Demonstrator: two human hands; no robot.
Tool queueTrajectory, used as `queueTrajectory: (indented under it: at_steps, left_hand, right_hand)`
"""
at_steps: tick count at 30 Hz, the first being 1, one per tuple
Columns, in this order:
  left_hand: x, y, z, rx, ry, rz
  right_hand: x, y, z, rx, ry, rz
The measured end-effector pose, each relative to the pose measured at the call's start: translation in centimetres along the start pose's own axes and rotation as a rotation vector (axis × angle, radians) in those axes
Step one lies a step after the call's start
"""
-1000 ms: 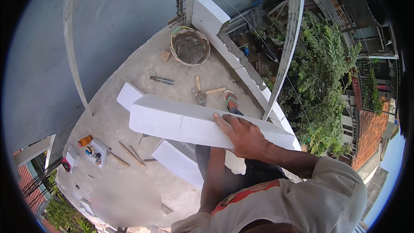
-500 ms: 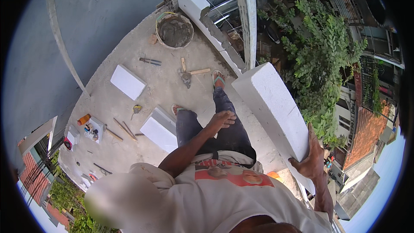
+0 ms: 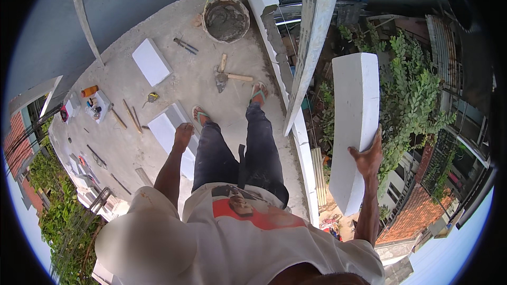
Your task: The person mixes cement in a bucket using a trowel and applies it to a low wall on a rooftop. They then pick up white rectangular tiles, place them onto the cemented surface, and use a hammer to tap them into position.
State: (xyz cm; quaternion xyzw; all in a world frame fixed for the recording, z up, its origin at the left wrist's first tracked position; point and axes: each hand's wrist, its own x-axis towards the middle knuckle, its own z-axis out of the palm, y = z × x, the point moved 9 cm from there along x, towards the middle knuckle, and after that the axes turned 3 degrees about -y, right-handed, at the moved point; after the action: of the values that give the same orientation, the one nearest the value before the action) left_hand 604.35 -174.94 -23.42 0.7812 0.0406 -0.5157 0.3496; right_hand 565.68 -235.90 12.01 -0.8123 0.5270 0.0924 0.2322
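Observation:
My right hand (image 3: 368, 154) grips a long white lightweight concrete block (image 3: 346, 126) by its outer side, thumb over the near face. The block is out past the right side of the low wall (image 3: 303, 150), with greenery far below it. My left hand (image 3: 184, 135) hangs with fingers curled and nothing visible in them. Beneath it on the floor lie white blocks (image 3: 169, 126), partly hidden by my arm and leg. In front of my feet are a trowel (image 3: 221, 78) and a wooden-handled tool (image 3: 237, 77).
A mortar bucket (image 3: 226, 19) stands ahead by the wall. Pincers (image 3: 186, 46), another white block (image 3: 152, 62) and a yellow tape measure (image 3: 152, 97) lie on the concrete floor. A tilted post (image 3: 311, 47) rises along the wall; beyond it is a drop with a leafy tree (image 3: 412, 89).
The block has swung right and outward, away from the wall, in my right hand. My left hand has moved left, from before my legs to above the floor blocks, its fingers curling.

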Motion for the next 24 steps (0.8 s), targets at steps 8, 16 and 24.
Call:
queueTrajectory:
  at_steps: [8, 16, 24]
  left_hand:
    - [-7.9, -7.4, 1.2, -0.111, 0.24, -0.11]
    - [-14.5, -19.2, 6.5, -0.193, 0.08, -0.371]
    - [-19.1, -22.0, 8.5, -0.366, 0.18, -0.589]
  right_hand:
    - [17.1, -2.3, 15.6, 0.077, -0.052, -0.205]
    - [23.2, -6.0, 27.4, 0.606, -0.126, -0.658]
    - [26.3, -10.4, 30.8, -0.015, -0.037, -0.374]
